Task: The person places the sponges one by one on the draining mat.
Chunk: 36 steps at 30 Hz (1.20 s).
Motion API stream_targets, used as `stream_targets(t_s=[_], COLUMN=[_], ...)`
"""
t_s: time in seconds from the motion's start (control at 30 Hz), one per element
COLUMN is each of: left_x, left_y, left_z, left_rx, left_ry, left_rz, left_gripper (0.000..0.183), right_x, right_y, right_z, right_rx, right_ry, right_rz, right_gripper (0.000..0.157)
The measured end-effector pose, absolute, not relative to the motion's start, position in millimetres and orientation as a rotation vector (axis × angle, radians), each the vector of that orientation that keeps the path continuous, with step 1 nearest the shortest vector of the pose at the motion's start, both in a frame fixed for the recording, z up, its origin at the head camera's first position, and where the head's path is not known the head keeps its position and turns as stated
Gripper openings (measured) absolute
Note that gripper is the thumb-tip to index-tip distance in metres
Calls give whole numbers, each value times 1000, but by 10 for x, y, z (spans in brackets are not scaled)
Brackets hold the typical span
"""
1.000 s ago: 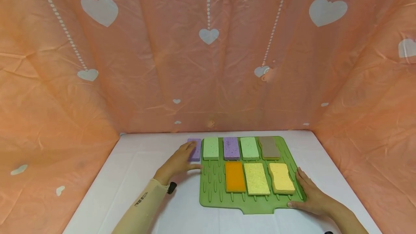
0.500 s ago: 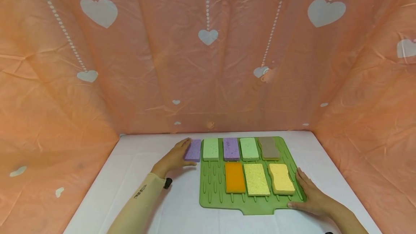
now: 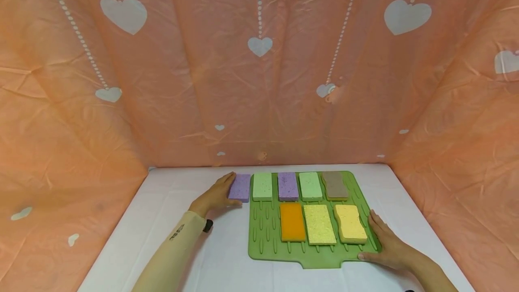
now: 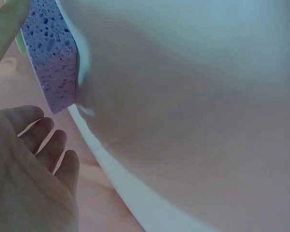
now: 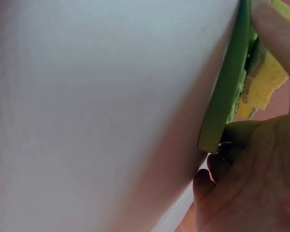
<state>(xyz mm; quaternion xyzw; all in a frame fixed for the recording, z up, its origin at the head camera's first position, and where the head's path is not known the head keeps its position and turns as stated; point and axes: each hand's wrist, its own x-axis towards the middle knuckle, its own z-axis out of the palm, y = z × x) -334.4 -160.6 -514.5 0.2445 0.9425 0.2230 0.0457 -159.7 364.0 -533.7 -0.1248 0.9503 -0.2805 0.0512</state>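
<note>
A purple sponge (image 3: pixel 240 188) lies on the white table just left of the green drying mat (image 3: pixel 265 249). My left hand (image 3: pixel 212 197) is at its left side, fingers near the far corner and thumb near the front edge. In the left wrist view, the relaxed fingers stand apart from the pitted purple sponge (image 4: pixel 50 63). My right hand (image 3: pixel 387 244) rests against the mat's front right corner, fingers spread along the right edge and thumb at the front edge. The right wrist view shows the mat's thick green rim (image 5: pixel 224 87) beside the palm.
On the mat's back row lie a light green sponge (image 3: pixel 262 186), a purple one, another light green one and a grey-topped sponge (image 3: pixel 335 185). In front are an orange sponge (image 3: pixel 292 222), a speckled yellow sponge (image 3: pixel 320 224) and a wavy yellow sponge (image 3: pixel 350 223). An orange curtain (image 3: pixel 194 102) surrounds the table.
My left hand has drawn back to the left, from over the loose purple sponge to beside it. That sponge now shows more fully. My right hand and the mat have stayed put.
</note>
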Motion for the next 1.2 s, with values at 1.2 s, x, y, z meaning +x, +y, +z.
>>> stream_targets(t_s=[1.2], left_x=[-3462], left_y=[-1558], left_z=[-5145], left_rx=[610], left_ry=[2840], left_rz=[665], left_gripper=[109], right_x=[-1595], right_y=[3642], right_z=[-5331], right_rx=[-383], right_ry=[2900], right_rz=[-844], right_gripper=[120])
